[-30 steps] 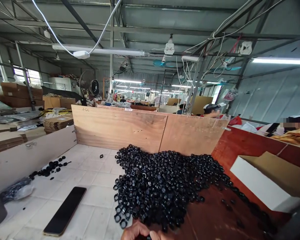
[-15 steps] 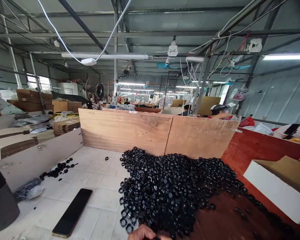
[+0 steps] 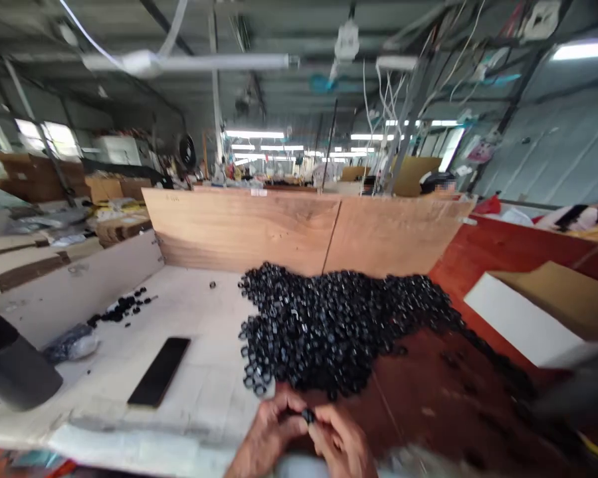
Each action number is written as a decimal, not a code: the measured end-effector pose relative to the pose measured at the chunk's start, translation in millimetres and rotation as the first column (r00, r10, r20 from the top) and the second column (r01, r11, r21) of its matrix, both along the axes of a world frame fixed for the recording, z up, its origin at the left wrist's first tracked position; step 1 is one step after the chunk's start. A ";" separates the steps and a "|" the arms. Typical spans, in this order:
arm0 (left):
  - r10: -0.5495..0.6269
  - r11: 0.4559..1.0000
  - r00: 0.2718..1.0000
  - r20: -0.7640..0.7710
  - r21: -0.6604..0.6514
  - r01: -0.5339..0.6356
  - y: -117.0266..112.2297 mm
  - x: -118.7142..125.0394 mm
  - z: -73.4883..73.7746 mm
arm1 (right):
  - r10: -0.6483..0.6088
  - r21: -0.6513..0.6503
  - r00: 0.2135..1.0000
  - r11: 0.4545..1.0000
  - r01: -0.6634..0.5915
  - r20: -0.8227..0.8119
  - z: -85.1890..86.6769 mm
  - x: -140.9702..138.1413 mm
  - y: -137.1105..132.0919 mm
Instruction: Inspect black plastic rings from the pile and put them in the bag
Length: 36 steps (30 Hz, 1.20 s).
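Both of my hands meet at the front of the table, low in the head view. Between the fingertips sits a small black ring-shaped part [image 3: 307,415], blurred and partly covered. My left hand [image 3: 275,425] pinches it from one side with thumb and forefinger. On the other side my right hand [image 3: 337,435] grips it with curled fingers. Just beyond the hands spreads a large pile of black plastic rings [image 3: 323,332], its near edge close to my fingertips.
A phone [image 3: 159,372] lies on the white tabletop at left, near a dark cup [image 3: 17,365], a plastic bag [image 3: 72,342] and scattered black bits [image 3: 122,309]. Wooden boards [image 3: 244,229] wall the back. An open white carton [image 3: 528,318] stands at right. Beyond the boards is a person [image 3: 437,182].
The view has tipped downward, bringing the table's front edge into sight. Both hands now show, together around the small black part; before, only some fingers appeared at the bottom edge.
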<state>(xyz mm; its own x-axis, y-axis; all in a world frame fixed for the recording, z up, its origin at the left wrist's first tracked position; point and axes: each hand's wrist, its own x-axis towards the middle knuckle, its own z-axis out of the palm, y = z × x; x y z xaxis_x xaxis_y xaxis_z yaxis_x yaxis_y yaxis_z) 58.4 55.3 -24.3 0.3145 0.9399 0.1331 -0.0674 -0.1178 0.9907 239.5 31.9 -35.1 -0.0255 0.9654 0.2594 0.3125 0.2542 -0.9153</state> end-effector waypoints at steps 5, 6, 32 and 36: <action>-0.010 0.998 1.000 -0.017 -0.061 0.008 -25.8 0.6 16.3 | 0.049 -0.194 0.997 0.979 -0.059 -0.054 39.6 3.1 -24.9; 0.005 1.000 0.998 -0.066 -0.019 -0.006 -30.9 0.2 14.3 | 0.046 -0.249 0.997 0.967 -0.061 -0.066 43.0 1.4 -28.8; 0.465 0.877 0.540 -0.702 0.450 -0.169 13.8 -9.9 1.5 | -0.214 0.204 0.791 0.972 0.115 0.573 -8.5 34.2 29.7; 0.429 0.893 0.677 -0.598 0.394 -0.218 6.5 -12.8 -2.2 | -0.130 0.198 0.880 0.979 0.042 0.458 -10.9 36.5 27.7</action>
